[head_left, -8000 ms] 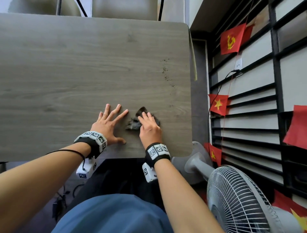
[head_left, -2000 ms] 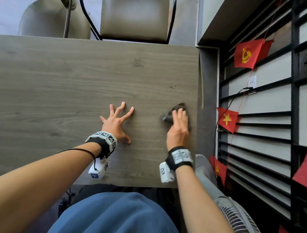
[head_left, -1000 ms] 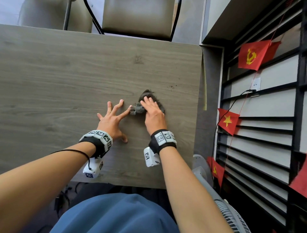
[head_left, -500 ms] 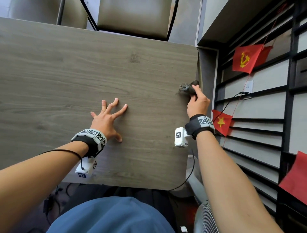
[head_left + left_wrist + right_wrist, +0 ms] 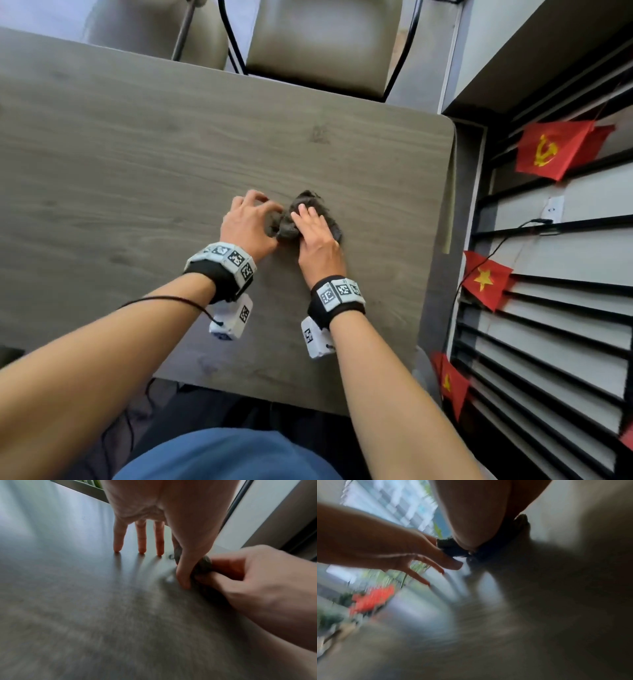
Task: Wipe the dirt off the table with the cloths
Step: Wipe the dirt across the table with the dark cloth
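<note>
cloth (image 5: 310, 199) beneath right fingers (image 5: 305, 216), left fingers (image 5: 270, 207) pinching

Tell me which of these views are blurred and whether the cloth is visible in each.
Head view: sharp, evenly lit, the cloth clear under the right hand on the table. Left wrist view: the left hand crisp, the table's near part streaked, the cloth a sliver. Right wrist view: dim, smeared, only a dark cloth edge readable.
</note>
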Available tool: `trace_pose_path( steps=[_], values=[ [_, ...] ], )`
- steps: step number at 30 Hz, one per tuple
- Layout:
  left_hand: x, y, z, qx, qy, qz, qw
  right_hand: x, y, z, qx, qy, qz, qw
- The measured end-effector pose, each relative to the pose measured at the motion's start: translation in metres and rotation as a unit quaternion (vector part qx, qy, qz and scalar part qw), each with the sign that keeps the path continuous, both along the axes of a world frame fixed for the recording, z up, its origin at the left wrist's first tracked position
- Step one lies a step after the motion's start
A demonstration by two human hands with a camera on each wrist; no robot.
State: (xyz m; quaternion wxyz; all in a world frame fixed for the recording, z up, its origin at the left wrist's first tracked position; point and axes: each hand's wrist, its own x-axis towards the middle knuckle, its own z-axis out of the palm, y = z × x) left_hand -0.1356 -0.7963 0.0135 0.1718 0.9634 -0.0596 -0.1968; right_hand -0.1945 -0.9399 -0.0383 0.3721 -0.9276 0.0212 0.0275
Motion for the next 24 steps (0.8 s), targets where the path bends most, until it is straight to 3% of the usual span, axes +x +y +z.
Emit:
trace_pose_path(
  steps=[2, 8, 12, 16, 18, 21, 24],
  values=[
    [0.020, -0.006, 0.002, 0.028, 0.033, -0.003, 0.999, 0.005, -0.025, -0.001, -0.016, -0.006, 0.008, 1.000],
    [0.058, -0.029, 0.012, 0.098, 0.179, -0.026, 0.979, 0.013, -0.103, -0.002, -0.022, -0.019, -0.124, 0.992],
    [0.055, -0.033, 0.007, 0.093, 0.180, -0.024, 0.979, 0.017, -0.128, 0.000, -0.001, -0.024, -0.177, 0.984],
    [0.056, -0.034, 0.005, 0.085, 0.185, -0.019, 0.979, 0.021, -0.111, 0.006, 0.020, -0.052, -0.258, 0.964],
    [0.057, -0.034, 0.005, 0.084, 0.190, -0.018, 0.978, 0.029, -0.077, 0.010, 0.032, -0.054, -0.225, 0.972],
    [0.059, -0.033, 0.005, 0.081, 0.195, -0.016, 0.977, 0.043, -0.016, 0.009, 0.022, -0.014, -0.111, 0.994],
    [0.060, -0.033, 0.004, 0.078, 0.196, -0.013, 0.978, 0.053, 0.006, 0.004, 0.001, 0.018, -0.085, 0.996]
  ],
)
